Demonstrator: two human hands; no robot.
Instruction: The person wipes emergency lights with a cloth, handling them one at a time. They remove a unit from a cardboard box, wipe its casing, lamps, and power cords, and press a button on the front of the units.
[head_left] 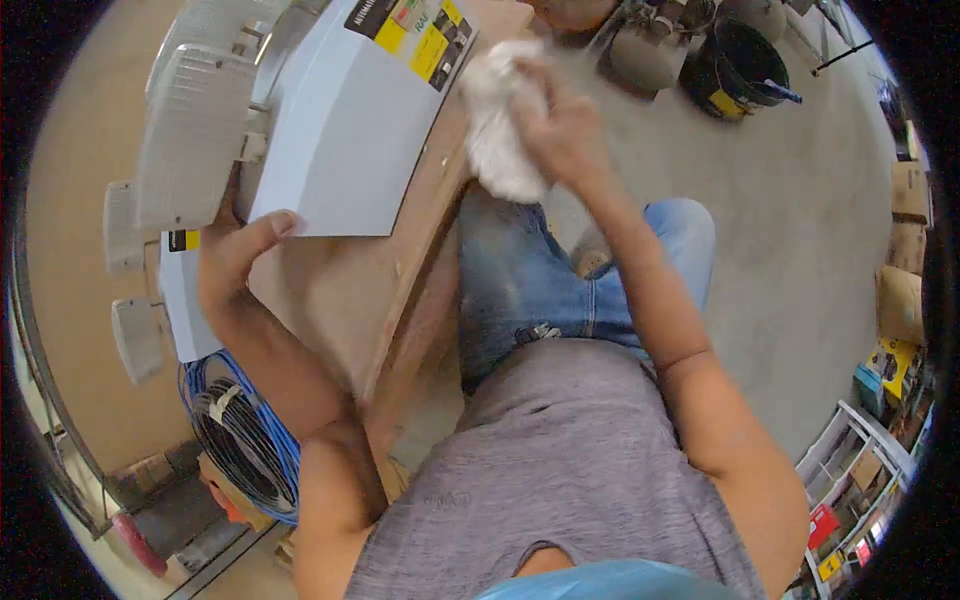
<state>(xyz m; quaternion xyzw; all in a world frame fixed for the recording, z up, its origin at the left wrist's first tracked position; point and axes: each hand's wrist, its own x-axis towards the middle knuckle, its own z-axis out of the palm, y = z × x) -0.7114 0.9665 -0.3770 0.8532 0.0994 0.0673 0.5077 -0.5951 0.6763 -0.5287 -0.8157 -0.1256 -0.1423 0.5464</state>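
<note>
My left hand [243,243] grips the lower edge of a white box-shaped unit [345,150], its thumb on the near corner. The unit bears a yellow and black label [420,40] and rests on a wooden bench [340,290]. Clear ribbed lamp heads [195,135] are attached at its left side. My right hand [562,125] holds a white cloth [503,125], bunched up, just right of the bench edge and above my knee. The hand and cloth are slightly blurred.
A second white unit [183,300] with smaller lamps stands at the left. Coiled blue and black cable [240,430] lies below it. A black bucket [735,70] and dusty containers are on the floor at the top right. Shelving with boxes [860,460] lines the right side.
</note>
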